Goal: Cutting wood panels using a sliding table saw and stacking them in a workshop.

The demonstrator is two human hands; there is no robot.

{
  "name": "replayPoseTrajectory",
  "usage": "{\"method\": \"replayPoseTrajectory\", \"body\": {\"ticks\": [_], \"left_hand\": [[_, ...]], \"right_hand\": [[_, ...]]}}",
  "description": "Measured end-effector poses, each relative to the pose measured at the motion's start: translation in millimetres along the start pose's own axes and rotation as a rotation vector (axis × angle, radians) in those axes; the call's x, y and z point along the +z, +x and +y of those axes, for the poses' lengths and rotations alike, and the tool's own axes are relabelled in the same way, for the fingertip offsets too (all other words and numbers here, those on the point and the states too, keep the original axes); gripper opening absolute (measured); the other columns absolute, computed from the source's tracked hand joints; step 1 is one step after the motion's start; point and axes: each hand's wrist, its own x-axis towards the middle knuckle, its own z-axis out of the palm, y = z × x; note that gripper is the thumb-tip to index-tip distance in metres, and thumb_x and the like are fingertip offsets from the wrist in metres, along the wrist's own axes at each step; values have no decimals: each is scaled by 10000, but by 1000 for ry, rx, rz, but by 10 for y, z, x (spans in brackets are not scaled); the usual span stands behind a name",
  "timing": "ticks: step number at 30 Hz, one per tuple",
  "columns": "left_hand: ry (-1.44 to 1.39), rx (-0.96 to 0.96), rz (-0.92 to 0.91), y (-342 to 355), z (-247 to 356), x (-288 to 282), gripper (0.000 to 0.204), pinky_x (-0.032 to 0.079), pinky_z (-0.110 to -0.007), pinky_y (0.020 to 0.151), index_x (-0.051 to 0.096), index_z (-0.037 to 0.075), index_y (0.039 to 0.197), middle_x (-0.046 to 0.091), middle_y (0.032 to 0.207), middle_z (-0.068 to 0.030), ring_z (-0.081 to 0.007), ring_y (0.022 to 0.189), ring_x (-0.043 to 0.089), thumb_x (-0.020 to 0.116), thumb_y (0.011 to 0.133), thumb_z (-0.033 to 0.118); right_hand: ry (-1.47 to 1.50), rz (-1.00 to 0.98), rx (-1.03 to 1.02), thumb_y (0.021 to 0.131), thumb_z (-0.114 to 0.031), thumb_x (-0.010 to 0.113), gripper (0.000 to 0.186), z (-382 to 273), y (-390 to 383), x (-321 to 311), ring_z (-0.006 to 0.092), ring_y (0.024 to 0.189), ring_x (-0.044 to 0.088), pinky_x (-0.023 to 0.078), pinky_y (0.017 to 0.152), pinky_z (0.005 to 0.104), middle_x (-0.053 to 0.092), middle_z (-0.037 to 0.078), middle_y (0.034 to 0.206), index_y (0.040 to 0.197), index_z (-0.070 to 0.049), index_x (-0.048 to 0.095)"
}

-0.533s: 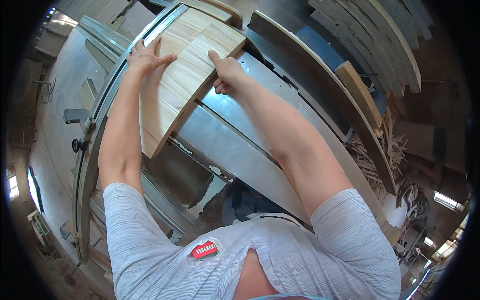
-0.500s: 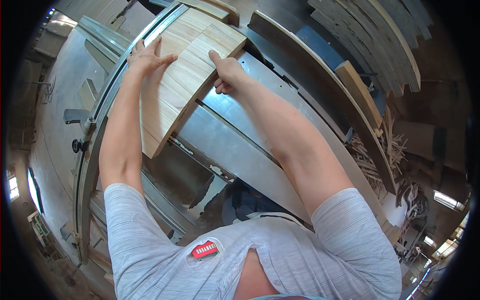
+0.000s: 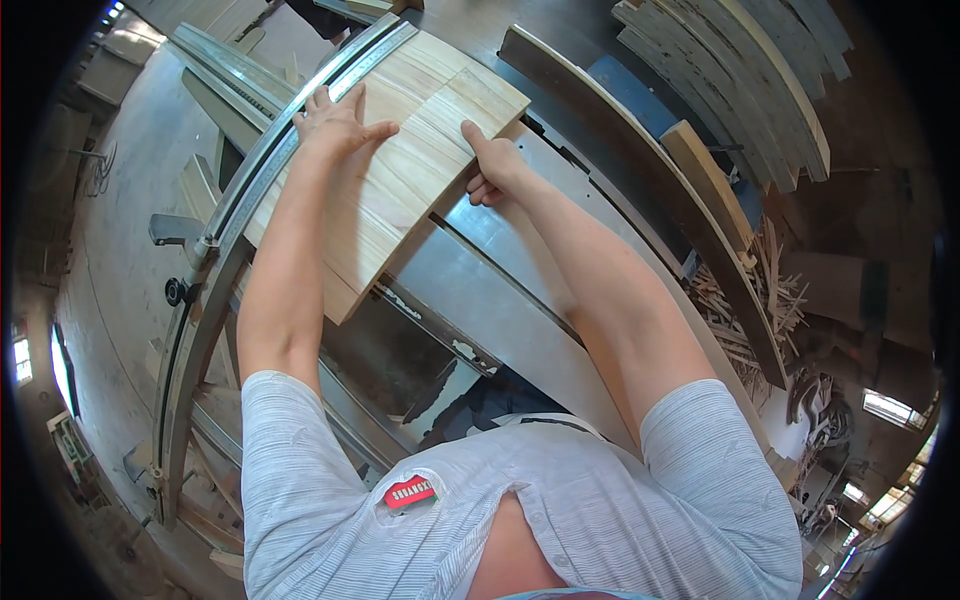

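A pale wooden panel, joined from several strips, lies on a metal machine table in front of me. Its left side runs along a long metal rail with a scale. My left hand rests on the panel beside that rail, fingers spread and thumb pointing right. At the panel's right edge is my right hand, its thumb on top and its other fingers curled at the edge, partly hidden below it.
A long dark board on edge stands right of the table. Beyond it are stacked grey boards and a heap of thin wood offcuts. A black knob and a grey handle stick out left of the rail.
The panel and the scaled rail have shifted right and slightly nearer, both my hands moving with them. The dark board and the stacked boards have hardly moved in view.
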Motion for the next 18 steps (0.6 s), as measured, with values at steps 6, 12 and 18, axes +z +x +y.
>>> {"method": "replayPoseTrajectory", "body": {"ticks": [6, 12, 18], "left_hand": [[-6, 29, -48, 93, -76, -205, 1086, 243, -593, 1168, 409, 306, 1570, 342, 1596, -226, -374, 1510, 265, 729, 673, 828], [-42, 25, -98, -495, 729, 37, 1081, 226, -618, 1175, 412, 292, 1563, 335, 1591, -240, -381, 1518, 258, 744, 674, 810], [-53, 53, -18, -788, 855, 158, 1023, 257, -602, 1170, 446, 277, 1546, 361, 1577, -238, -391, 1486, 322, 749, 708, 777]], "right_hand": [[59, 52, 61, 963, -726, 459, 920, -144, 74, 101, 279, 492, 648, 470, 381, 359, 675, 260, 781, 1037, 182, 590], [-99, 318, -249, 951, -585, 606, 764, 1142, -76, -95, 292, 634, 684, 574, 558, 388, 702, 229, 843, 984, 178, 636], [-119, 349, -211, 905, -447, 684, 610, 1177, -511, -91, 413, 969, 693, 543, 846, 463, 702, 301, 979, 1025, 152, 681]]}}
